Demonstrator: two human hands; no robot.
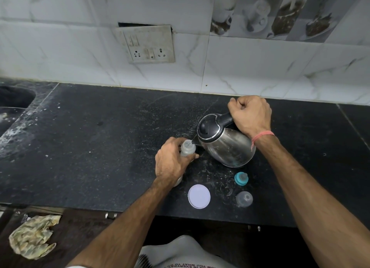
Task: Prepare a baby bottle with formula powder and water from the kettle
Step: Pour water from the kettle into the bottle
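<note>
right hand (250, 113) clenched round the black handle of the kettle (226, 141); kettle tilted, spout (195, 141) at the open mouth of the bottle (187, 148); a thin stream of water visible at the spout; left hand (172, 161) wrapped round the bottle, holding it upright on the black counter (100, 147); nearer the counter's front edge lie a white round lid (199, 196), a teal teat ring (241, 179) and a clear cap (244, 199), all apart from one another; socket plate (148, 45) on the tiled wall; crumpled cloth (33, 235) lower left
</note>
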